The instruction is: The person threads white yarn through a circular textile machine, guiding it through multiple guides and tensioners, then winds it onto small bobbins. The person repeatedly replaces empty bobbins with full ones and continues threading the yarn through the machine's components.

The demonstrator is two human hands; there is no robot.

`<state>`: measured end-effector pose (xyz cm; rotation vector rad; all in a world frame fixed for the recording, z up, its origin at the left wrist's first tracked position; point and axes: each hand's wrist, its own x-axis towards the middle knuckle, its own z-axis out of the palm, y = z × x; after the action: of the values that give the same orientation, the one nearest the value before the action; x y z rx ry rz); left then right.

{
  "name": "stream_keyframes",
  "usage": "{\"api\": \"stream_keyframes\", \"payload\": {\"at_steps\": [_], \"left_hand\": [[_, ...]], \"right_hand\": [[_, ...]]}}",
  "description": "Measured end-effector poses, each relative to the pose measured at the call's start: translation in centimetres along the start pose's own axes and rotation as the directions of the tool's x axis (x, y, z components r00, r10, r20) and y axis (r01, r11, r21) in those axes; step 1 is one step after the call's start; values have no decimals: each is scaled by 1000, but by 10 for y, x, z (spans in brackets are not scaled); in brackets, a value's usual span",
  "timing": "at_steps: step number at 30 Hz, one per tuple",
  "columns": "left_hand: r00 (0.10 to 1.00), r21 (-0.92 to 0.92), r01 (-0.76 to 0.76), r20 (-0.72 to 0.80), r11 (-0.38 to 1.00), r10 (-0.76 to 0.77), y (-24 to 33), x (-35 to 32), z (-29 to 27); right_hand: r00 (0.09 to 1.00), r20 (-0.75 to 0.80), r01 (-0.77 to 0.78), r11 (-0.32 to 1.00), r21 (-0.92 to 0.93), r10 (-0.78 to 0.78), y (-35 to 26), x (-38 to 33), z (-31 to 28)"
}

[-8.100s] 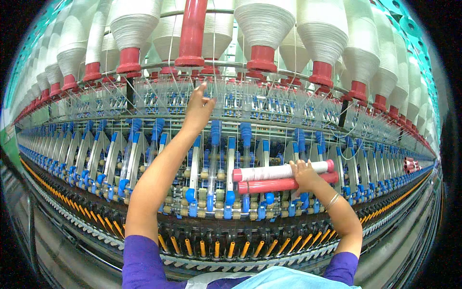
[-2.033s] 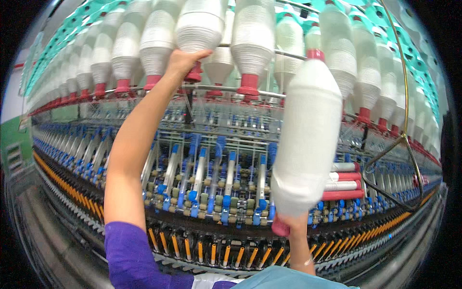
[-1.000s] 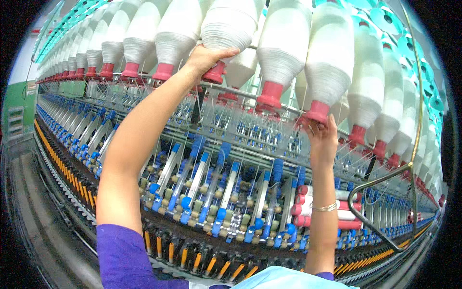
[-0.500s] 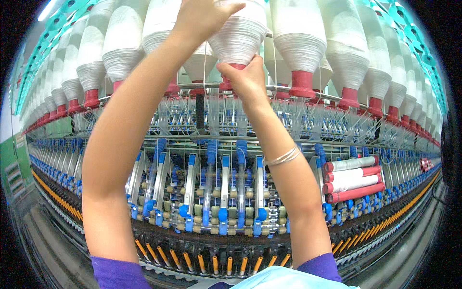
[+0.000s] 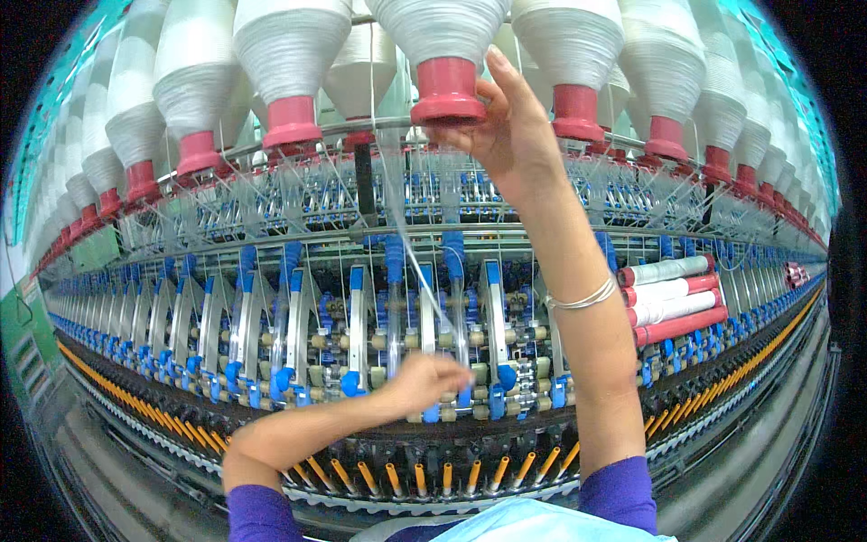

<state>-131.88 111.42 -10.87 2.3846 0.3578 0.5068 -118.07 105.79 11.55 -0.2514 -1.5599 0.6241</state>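
A large white roving bobbin [image 5: 442, 32] with a red base [image 5: 448, 90] hangs at the top centre, in front of its neighbours. My right hand [image 5: 517, 135] is raised to the right side of that base. Its fingers curl under the rim, and one digit points up beside the white winding. Lower down, my left hand [image 5: 424, 384] is in front of the drafting rollers, slightly blurred, fingertips pinched together. A white roving strand [image 5: 406, 230] slants down from beside the bobbin to just above those fingertips. Its lower end is blurred at the pinch.
More hanging bobbins [image 5: 293, 54] line both sides. Red and white tubes [image 5: 673, 298] are stacked on the machine at right. Silver arms [image 5: 356, 316] with blue ends and clear pipes stand upright across the middle. A row of orange spindles [image 5: 447, 479] runs along the front.
My left hand has come down from the bobbin's top to the rollers, and the strand now slants toward it. The right hand stays by the base. The bobbin appears higher and larger in view.
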Motion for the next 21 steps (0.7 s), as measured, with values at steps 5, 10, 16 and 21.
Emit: {"api": "stream_keyframes", "payload": {"at_steps": [5,10,16,21], "left_hand": [[902,813,-293,60,504,428,35,87,-47],[161,935,-149,-298,322,941,128,156,-189],[144,915,20,-401,402,905,172,167,-247],[182,890,48,-455,454,872,190,190,-276]], "right_hand": [[985,129,-153,907,393,110,-1,7,16],[890,440,46,983,179,-122,-2,9,10],[924,371,309,762,-569,-97,25,26,-36],[849,-45,272,507,-818,-527,46,107,-84]]}}
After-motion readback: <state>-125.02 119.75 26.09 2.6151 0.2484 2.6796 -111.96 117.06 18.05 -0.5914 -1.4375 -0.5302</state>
